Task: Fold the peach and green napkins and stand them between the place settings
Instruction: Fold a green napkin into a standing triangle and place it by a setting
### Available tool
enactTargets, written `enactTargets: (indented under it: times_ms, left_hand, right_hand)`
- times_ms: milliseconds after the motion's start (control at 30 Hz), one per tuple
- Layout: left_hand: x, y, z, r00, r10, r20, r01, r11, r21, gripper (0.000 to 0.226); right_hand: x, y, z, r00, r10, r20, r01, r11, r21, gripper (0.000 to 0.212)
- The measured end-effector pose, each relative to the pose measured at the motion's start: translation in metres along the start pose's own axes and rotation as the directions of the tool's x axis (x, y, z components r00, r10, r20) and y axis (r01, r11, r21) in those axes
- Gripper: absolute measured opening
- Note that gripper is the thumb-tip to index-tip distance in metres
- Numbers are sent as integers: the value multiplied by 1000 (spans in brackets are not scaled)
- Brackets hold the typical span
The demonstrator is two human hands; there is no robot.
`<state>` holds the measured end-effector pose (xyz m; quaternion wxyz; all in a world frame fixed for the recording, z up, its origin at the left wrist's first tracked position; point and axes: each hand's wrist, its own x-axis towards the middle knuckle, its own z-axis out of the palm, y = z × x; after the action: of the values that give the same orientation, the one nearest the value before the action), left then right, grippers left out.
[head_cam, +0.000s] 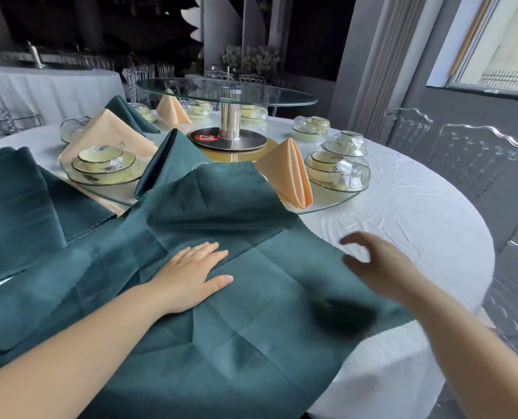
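A large green napkin (251, 297) lies spread out over the near edge of the round table, its far edge rumpled up against the place settings. My left hand (191, 276) presses flat on its middle, fingers straight. Just above the napkin's right edge hovers my right hand (372, 264), blurred, with fingers loosely spread and nothing in them. A folded peach napkin (291, 173) and a folded green napkin (167, 164) stand behind the cloth. Further back stand another peach napkin (173, 111) and another green one (130, 116).
More green cloth (16, 201) is heaped at the left, beside a flat peach napkin (109, 131) under a bowl setting (103, 166). Glass bowl settings (336, 170) ring the table; a glass turntable (224, 92) stands centre. Clear chairs (475, 158) stand right.
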<state>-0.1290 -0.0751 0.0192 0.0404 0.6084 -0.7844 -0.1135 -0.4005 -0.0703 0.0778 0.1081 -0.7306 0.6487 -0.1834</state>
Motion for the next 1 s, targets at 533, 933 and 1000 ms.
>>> enactTargets:
  times_ms: [533,933,1000]
  left_hand:
    - [-99,-111,-31,867,-414,-278,383,910,-160,63]
    - [-88,-169,-55,686,-588,-428,597,791,-132,39]
    - [-87,-175,-59,621,-607,-496,665,743,-77,42]
  right_hand:
    - [36,-85,110,900,-389,196,405,913,-44,76]
    - [32,-84,108,915,-386,122,383,923,49,78]
    - [33,-83,109,919,-379,113,376,926,45,78]
